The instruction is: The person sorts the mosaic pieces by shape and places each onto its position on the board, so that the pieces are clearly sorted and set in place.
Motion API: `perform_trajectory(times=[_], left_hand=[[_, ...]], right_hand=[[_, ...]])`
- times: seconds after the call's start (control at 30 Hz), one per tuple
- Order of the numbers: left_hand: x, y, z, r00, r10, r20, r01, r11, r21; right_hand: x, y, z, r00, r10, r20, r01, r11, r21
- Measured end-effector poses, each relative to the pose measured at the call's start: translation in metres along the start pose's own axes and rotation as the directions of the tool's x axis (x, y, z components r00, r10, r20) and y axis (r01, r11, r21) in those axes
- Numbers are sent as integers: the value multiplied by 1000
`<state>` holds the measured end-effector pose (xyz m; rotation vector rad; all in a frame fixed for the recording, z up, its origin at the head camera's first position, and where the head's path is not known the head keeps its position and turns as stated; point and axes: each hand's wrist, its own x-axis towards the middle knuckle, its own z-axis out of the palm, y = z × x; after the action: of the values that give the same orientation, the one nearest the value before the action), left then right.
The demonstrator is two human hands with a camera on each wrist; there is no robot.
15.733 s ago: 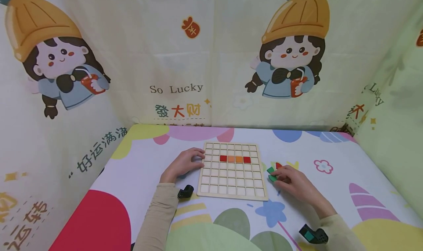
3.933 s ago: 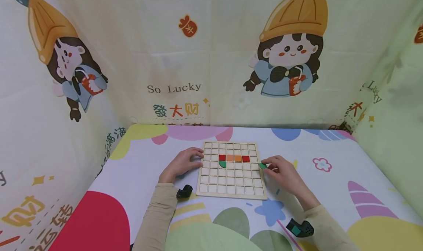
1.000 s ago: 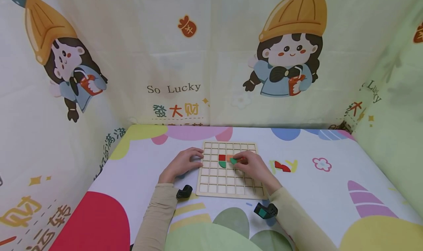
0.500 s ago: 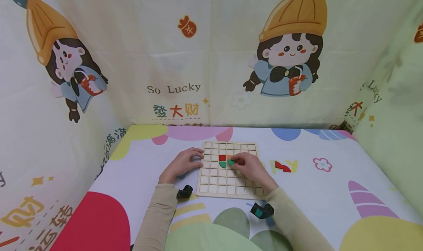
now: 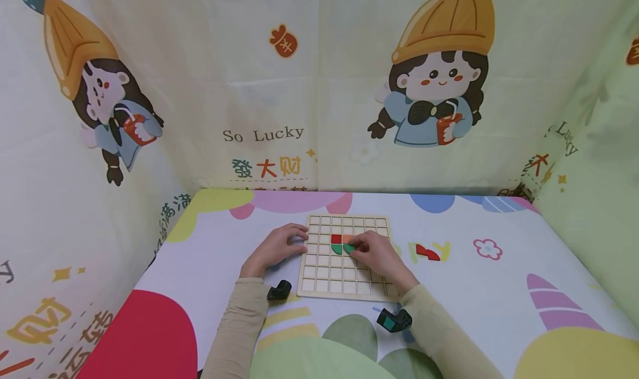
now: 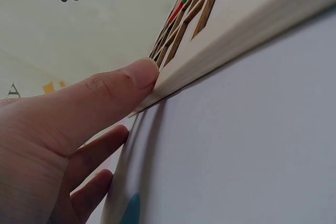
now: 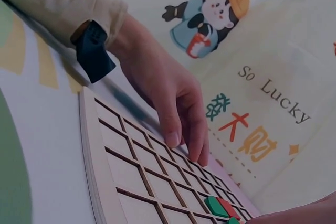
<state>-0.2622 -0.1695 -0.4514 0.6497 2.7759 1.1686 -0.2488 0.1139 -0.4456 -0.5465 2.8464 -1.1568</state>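
Observation:
A wooden grid board (image 5: 305, 284) lies on the table. My left hand (image 5: 279, 244) rests at its left edge; in the left wrist view the thumb (image 6: 142, 73) touches the rim and the other fingers lie beside it. My right hand (image 5: 381, 255) reaches over the board and pinches a green quarter-round tile (image 5: 348, 248) at the cell below an orange square tile (image 5: 347, 238). To the left sit a red square tile (image 5: 336, 238) and, under it, another green quarter-round tile (image 5: 336, 249). The right fingers hide the tiles farther right in that row.
Red rounded pieces (image 5: 427, 252) lie on the patterned tablecloth to the right of the board. Printed cloth walls (image 5: 349, 168) stand behind and at both sides of the table. Each wrist wears a small black device (image 5: 394, 320).
My right hand has brought the second green tile from the board's right edge leftward and lowered it beside the first green one. The left hand keeps its place at the rim.

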Motion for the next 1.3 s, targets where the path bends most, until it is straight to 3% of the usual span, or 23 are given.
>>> perform_trajectory(times=[1.3], left_hand=[[1,-2,0,1000,-4,6,4,1000,7]], right_hand=[[-2,-3,0,1000,-15,-12,14,999,-34]])
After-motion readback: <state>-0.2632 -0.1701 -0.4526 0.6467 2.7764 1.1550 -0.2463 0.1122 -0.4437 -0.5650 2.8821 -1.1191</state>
